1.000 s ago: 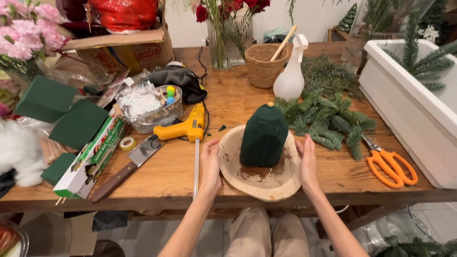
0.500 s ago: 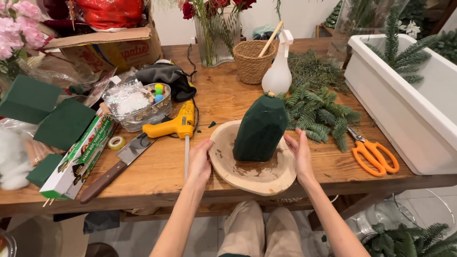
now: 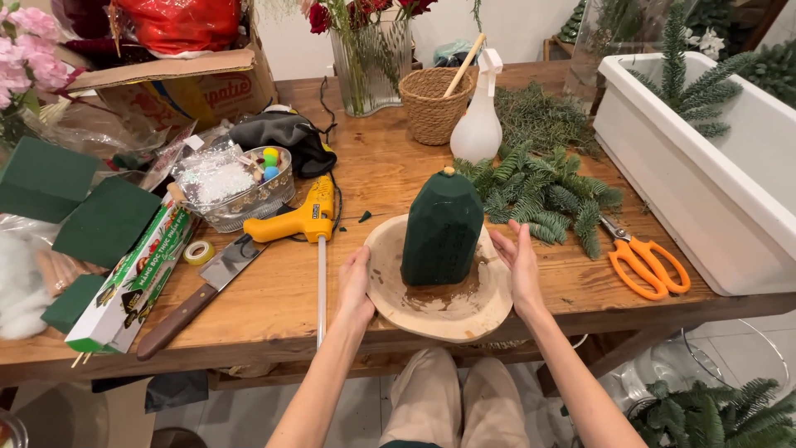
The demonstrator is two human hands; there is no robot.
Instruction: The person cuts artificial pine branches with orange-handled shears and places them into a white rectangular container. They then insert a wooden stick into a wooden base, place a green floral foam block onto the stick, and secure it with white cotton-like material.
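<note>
Glue gun (image 3: 303, 221) left, fir sprigs (image 3: 543, 195) right, bowl (image 3: 439, 305)

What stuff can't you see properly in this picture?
Head view only:
- Bottom of the green foam block: hidden by the rim of the wooden bowl.
- Inside the wicker basket: its wall hides where the wooden stick ends.
- White planter: cut off by the right edge.
- Left hand and right hand: palms face the bowl, unseen.

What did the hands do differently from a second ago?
Very little changed. Both hands stay at the sides of the wooden bowl: the left hand rests on its rim, while the right hand has opened flat beside the green foam block. The block still stands upright in the bowl. The glue gun, knife and scissors lie as before.
</note>
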